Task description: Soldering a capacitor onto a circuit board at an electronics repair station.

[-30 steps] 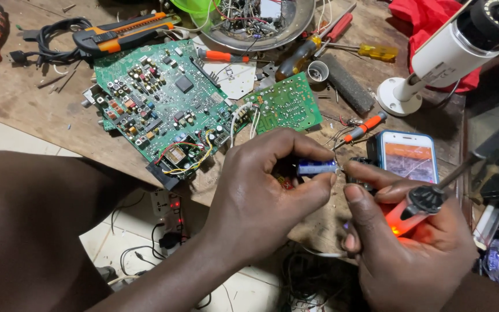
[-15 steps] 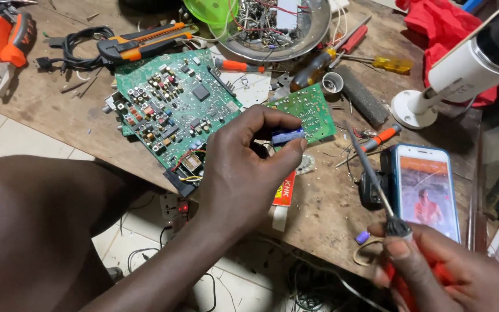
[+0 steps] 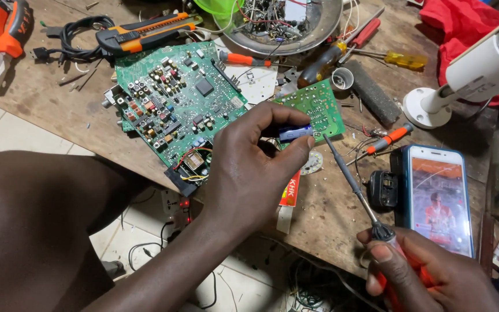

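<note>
Left hand (image 3: 249,173) pinches the small blue part (image 3: 294,133) by its ends, light and fragile-looking, right hand (image 3: 428,277) fisted round the iron (image 3: 350,182).

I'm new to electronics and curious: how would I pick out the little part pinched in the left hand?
Start at the big green circuit board on the wooden table. Just right of it, the left hand hovers over a smaller green board, pinching a small blue cylinder between thumb and fingers. It is the only blue, barrel-shaped piece held off the table, with the soldering iron in the right hand aimed toward it.
</note>
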